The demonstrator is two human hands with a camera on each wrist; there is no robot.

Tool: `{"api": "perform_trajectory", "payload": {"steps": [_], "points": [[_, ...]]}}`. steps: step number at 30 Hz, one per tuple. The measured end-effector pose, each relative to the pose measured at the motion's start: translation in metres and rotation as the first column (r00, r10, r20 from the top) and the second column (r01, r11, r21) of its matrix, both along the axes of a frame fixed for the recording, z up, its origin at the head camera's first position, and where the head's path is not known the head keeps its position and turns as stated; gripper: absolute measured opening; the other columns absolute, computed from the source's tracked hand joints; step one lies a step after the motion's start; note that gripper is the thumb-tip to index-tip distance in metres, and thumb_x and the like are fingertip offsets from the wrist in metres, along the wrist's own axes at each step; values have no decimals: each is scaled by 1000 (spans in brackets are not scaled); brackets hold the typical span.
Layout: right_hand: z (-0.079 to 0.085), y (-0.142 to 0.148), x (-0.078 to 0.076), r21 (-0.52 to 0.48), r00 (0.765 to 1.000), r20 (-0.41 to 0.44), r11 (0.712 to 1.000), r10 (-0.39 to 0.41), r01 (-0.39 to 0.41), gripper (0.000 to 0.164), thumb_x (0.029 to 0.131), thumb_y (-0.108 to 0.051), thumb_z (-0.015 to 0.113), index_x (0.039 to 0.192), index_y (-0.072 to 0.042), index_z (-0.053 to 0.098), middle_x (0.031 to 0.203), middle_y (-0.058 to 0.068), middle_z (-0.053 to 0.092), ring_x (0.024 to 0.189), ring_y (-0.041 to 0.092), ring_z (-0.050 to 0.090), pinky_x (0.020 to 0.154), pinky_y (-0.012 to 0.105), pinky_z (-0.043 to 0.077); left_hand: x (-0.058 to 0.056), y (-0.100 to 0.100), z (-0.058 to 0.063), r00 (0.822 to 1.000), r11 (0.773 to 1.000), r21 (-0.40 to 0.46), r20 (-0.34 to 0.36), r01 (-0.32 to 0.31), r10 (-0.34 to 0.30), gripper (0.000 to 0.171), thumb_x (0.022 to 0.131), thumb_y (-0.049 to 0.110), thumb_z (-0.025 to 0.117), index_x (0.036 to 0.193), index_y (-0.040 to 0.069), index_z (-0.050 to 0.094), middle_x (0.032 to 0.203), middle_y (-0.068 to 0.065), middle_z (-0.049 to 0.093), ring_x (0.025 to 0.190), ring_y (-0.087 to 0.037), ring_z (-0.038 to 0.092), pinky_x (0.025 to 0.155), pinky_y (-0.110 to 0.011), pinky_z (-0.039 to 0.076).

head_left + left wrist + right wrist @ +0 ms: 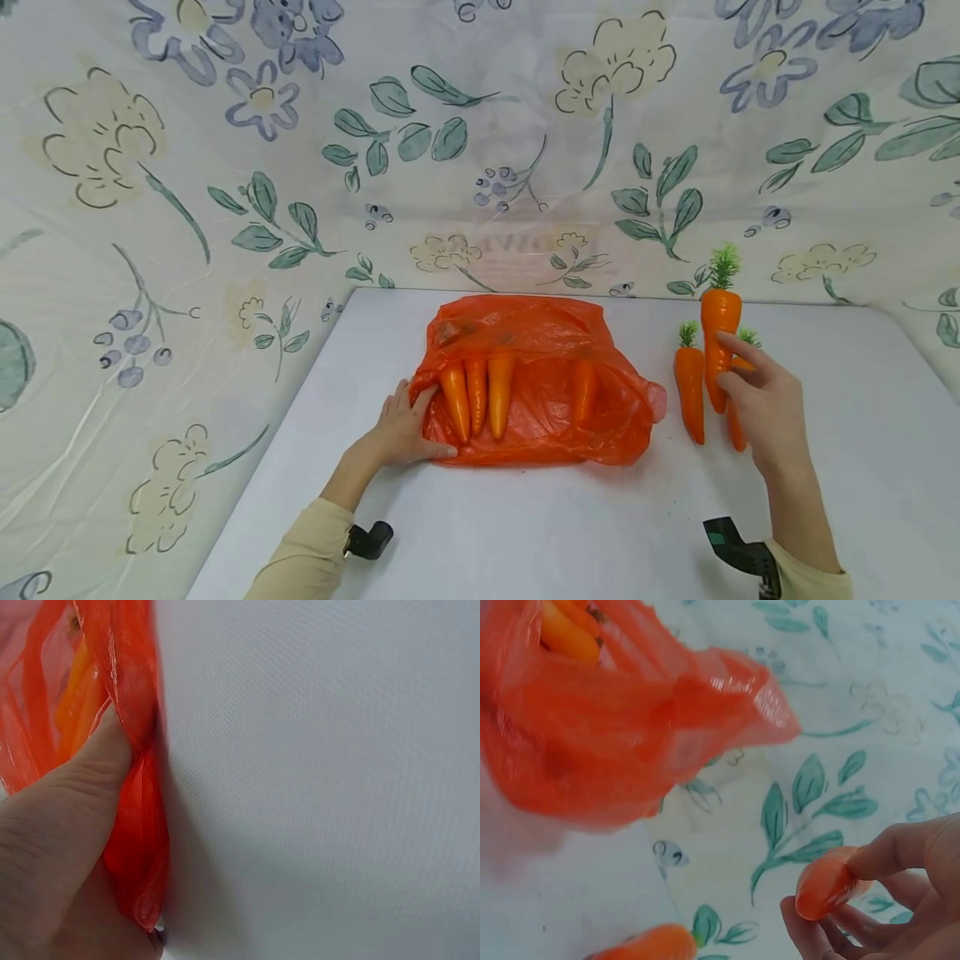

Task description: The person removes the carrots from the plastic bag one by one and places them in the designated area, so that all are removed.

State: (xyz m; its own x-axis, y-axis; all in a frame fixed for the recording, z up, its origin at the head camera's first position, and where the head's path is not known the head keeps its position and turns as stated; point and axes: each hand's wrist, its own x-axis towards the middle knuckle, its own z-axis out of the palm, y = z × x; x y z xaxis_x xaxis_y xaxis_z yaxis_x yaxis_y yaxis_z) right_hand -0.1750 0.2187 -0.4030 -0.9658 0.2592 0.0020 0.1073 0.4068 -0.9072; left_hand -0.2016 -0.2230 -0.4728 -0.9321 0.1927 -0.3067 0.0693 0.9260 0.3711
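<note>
A red-orange plastic bag [540, 433] lies at the middle of the white table, with several carrots [498, 396] in it, their tips toward me. At the bag's left side, my left hand [405, 429] grips its edge; in the left wrist view the thumb [101, 757] lies inside a fold of the film, and its other fingers are mostly hidden. To the right of the bag, my right hand [772, 408] pinches a carrot [722, 312] with a leafy green top, tip down. Beside it lie two more carrots, one to the left [689, 392] and one partly behind my hand.
The white tabletop [570, 533] ends at a back edge against a flower-printed cloth [510, 125]. That cloth also spreads along the left side. A black wrist mount [367, 540] sits on each forearm.
</note>
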Motion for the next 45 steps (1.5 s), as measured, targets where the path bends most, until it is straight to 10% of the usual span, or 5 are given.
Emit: {"api": "perform_trajectory", "payload": {"steps": [24,45], "points": [[-35,66,-9,-22,961,228,986,-157,166,55,102,-21,44,155,-16,33,160,19,25,99,19,48,64,6,48,-1,1,0,1000,1000,-1,-7,4,-4,111,75,56,80,154,4,23,158,-34,11,149,-48,0,120,-60,5],[-55,99,-7,221,949,285,973,-136,73,55,98,-13,41,151,-1,33,143,38,36,103,44,50,53,12,43,0,0,0,1000,1000,6,-9,2,-2,109,75,54,80,154,3,24,158,-35,10,148,-49,2,120,-61,6]]}}
